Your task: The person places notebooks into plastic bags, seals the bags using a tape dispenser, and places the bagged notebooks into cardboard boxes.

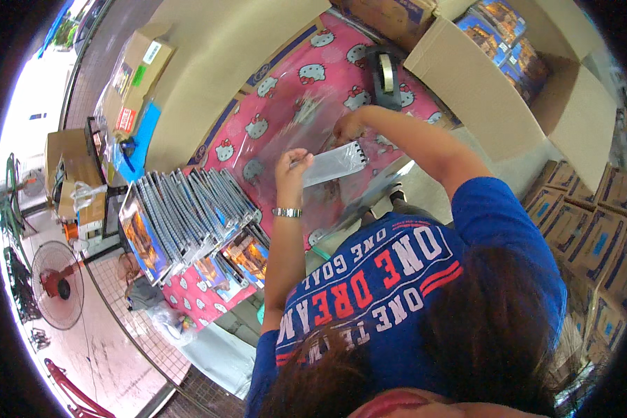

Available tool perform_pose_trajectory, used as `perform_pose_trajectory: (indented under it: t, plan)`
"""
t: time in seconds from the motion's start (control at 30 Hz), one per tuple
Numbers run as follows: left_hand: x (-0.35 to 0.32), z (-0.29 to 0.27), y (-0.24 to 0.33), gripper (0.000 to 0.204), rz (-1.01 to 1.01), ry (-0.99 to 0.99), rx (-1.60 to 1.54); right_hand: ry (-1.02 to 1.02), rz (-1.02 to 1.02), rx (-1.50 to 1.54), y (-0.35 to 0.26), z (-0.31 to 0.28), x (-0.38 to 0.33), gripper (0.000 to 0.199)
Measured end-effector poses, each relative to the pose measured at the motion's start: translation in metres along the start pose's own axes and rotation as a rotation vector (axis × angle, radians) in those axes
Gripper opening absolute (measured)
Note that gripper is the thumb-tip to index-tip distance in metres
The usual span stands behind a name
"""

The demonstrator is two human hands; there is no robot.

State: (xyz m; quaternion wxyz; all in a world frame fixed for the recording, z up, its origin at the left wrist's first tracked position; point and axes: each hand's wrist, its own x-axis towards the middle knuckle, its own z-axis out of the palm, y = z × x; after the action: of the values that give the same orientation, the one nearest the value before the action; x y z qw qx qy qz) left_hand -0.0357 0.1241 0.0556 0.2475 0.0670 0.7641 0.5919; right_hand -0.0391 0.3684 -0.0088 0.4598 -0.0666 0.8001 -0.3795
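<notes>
pink patterned cloth (285, 97) covers the worktop, with a sheet of clear plastic film (306, 118) lying over it and catching the light. the left hand (290, 169) is curled closed, thumb and fingers pinching one end of a grey spiral-bound notebook (333, 163) held in a clear sleeve just above the cloth; a metal watch (286, 212) sits on that wrist. the right hand (346, 127) is closed too, gripping the plastic film just beyond the notebook's far end, near its wire binding; whether it also touches the notebook cannot be told. the notebook lies roughly level between the two hands, in the middle of the worktop.

to the left of the left hand, a long row of wrapped notebooks (188, 209) stands on edge, leaning together, with flat ones showing orange and blue covers (240, 258) below them at the worktop's near edge. a black tape dispenser (386, 73) stands on the cloth beyond the right hand. an open cardboard box (481, 90) to the right holds more packs with blue and orange covers (501, 35). stacked brown cartons (585, 230) fill the right side. a standing fan (57, 284) is on the tiled floor at far left. the person wears a blue printed shirt (397, 272).
</notes>
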Motion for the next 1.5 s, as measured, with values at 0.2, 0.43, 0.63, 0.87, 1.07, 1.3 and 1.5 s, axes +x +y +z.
perform_pose_trajectory:
  t: [0.2,0.43,0.63,0.87,1.07,1.3,1.5]
  plan:
    - [-0.028,0.002,-0.001,0.058,-0.434,0.093,-0.664,0.886,-0.413,-0.163,0.033,0.117,-0.057,0.082]
    - [-0.023,0.014,0.118,0.073,-0.458,-0.418,-0.917,1.362,-0.393,0.191,-0.056,0.086,-0.2,0.074]
    - [-0.036,0.024,0.117,0.059,-0.212,-0.663,-0.622,2.196,0.01,0.227,-0.047,0.016,-0.369,0.091]
    - [-0.05,-0.018,0.02,0.048,-0.486,-0.438,-0.573,2.4,0.952,0.026,0.119,-0.045,-0.477,0.087]
    - [-0.068,-0.045,-0.025,0.048,-0.539,-0.265,-0.499,1.79,1.174,0.593,0.294,-0.056,-0.455,0.07]
    - [-0.127,-0.101,-0.108,0.037,-0.541,0.094,-0.7,1.036,0.27,1.365,0.227,-0.054,-0.345,0.093]
    - [-0.194,-0.207,-0.227,0.037,-0.591,1.317,-0.672,1.288,0.565,0.711,0.178,-0.054,-0.346,0.071]
